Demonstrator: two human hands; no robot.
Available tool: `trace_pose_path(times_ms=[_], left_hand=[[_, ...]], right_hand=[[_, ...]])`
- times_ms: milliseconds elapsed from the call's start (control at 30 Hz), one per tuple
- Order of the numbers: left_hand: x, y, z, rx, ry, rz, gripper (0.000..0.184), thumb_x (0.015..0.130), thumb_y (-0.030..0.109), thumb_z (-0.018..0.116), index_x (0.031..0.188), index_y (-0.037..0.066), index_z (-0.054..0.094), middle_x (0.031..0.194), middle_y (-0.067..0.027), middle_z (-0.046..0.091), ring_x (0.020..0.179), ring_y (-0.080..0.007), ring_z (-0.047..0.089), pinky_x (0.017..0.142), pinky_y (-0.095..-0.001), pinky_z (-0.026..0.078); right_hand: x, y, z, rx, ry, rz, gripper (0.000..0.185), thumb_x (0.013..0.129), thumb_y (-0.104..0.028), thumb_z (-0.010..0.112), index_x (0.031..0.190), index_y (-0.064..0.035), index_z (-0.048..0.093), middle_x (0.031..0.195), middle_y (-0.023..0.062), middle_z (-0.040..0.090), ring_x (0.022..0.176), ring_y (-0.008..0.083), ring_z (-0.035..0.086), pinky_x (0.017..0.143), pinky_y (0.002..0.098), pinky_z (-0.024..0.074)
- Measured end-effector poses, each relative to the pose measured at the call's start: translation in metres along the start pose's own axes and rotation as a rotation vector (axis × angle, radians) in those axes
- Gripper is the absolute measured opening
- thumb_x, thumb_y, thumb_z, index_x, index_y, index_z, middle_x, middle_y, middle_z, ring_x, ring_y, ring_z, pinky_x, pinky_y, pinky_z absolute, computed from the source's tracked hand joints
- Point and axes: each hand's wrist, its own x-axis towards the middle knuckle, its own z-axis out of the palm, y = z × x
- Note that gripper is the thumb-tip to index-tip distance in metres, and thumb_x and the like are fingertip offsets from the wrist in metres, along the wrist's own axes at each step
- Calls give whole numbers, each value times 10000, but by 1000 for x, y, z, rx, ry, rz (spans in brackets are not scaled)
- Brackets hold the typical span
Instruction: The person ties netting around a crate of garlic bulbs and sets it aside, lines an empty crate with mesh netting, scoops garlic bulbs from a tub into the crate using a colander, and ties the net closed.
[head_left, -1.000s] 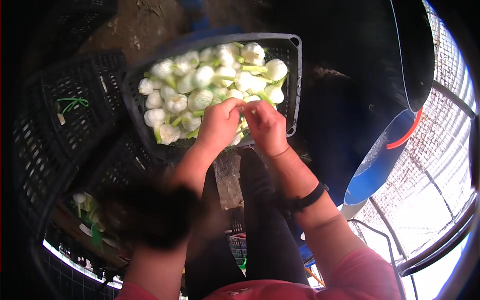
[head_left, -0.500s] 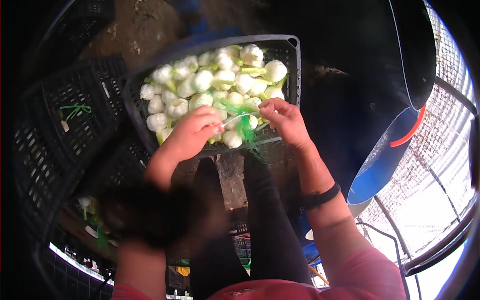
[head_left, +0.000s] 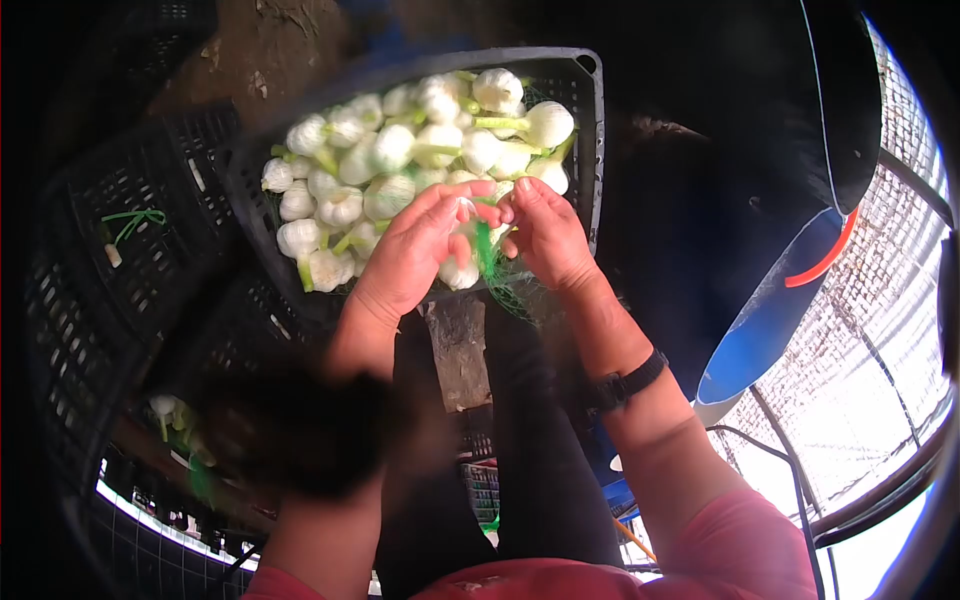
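White garlic bulbs (head_left: 395, 147) with short green stems fill a black plastic crate (head_left: 597, 150), partly under a green mesh net. My left hand (head_left: 415, 245) is over the crate's near side, its fingers curled round a thin white string (head_left: 465, 206). Close beside it, fingertips nearly touching, my right hand (head_left: 552, 238) pinches at the same string, whose far end is hidden by the fingers. Between the two hands hangs the gathered green netting (head_left: 486, 250), and its loose end (head_left: 515, 297) trails over the crate's near rim.
Black crates (head_left: 70, 280) stand on the left, one with a green tie (head_left: 135, 220) on it. More garlic (head_left: 165, 408) shows at lower left. On the right is a blue container (head_left: 760, 330) with an orange-red edge (head_left: 828, 262). My legs (head_left: 540, 430) are below the crate.
My hands have come together: the left moved right, the right slightly left. The string stretched between them before is now mostly hidden in the fingers. The view has shifted slightly.
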Motion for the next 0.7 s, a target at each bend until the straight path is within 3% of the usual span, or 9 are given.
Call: trace_pose_path(times_ms=[67, 133, 233, 300, 367, 433, 500, 633, 700], left_hand=[[4, -2, 0, -90, -50, -40, 189, 947, 192, 392, 959, 53, 520, 898, -51, 547, 750, -116, 479, 605, -221, 408], [13, -7, -10, 59, 85, -89, 147, 939, 208, 415, 869, 90, 469, 762, -22, 502, 645, -97, 444, 475, -194, 326], [18, -4, -9, -99, 135, -170, 170, 932, 223, 438, 809, 108, 417, 673, 9, 422, 585, -70, 384, 447, -188, 273], [12, 0, -7, -77, 158, -202, 191, 928, 217, 447, 778, 114, 389, 649, 26, 363, 576, -64, 364, 431, -187, 246], [10, -2, -3, 151, 209, -208, 204, 929, 228, 448, 770, 117, 384, 645, 34, 349, 572, -61, 355, 421, -183, 221], [14, -7, -4, 147, 275, -237, 162, 928, 230, 445, 817, 112, 438, 683, 26, 410, 610, -62, 401, 463, -195, 277], [18, -11, 3, 160, 220, 70, 165, 935, 241, 436, 883, 97, 497, 774, 17, 496, 703, -94, 488, 557, -225, 367], [14, -10, 16, 338, 157, 66, 127, 904, 173, 493, 939, 58, 532, 860, -8, 550, 819, -130, 536, 697, -268, 412], [17, -24, 15, 825, 144, 391, 97, 832, 122, 558, 900, 55, 546, 810, -74, 574, 846, -231, 557, 771, -332, 406]], right_hand=[[-1, -2, 0, -4, 23, 24, 292, 927, -350, 481, 865, -66, 503, 725, 19, 538, 719, 123, 552, 484, 229, 410], [0, -1, 3, -14, 19, 25, 292, 929, -347, 482, 865, -63, 490, 703, 17, 526, 672, 108, 539, 476, 219, 400], [-2, -8, 7, -226, 48, -15, 279, 934, -328, 480, 859, -59, 478, 675, 13, 511, 615, 94, 517, 462, 209, 379], [8, -4, -1, -110, 32, -5, 247, 940, -282, 481, 870, -45, 479, 657, 4, 494, 585, 86, 500, 448, 196, 342], [10, 0, -3, -174, 52, 59, 260, 931, -289, 500, 887, -32, 491, 669, 5, 507, 594, 85, 497, 466, 201, 354], [6, -8, -5, -137, 54, 64, 276, 919, -296, 521, 882, -22, 512, 690, 12, 528, 615, 85, 506, 489, 210, 374], [-1, -19, -2, -102, 52, 70, 293, 908, -304, 542, 877, -13, 532, 711, 19, 549, 635, 85, 515, 511, 218, 395], [-16, -41, 7, -482, 67, -73, 304, 841, -290, 646, 826, 11, 608, 786, 35, 598, 703, 88, 538, 592, 242, 454], [-18, -55, 17, -892, 49, -16, 270, 829, -255, 662, 836, 12, 623, 808, 29, 604, 705, 82, 537, 581, 238, 457]])
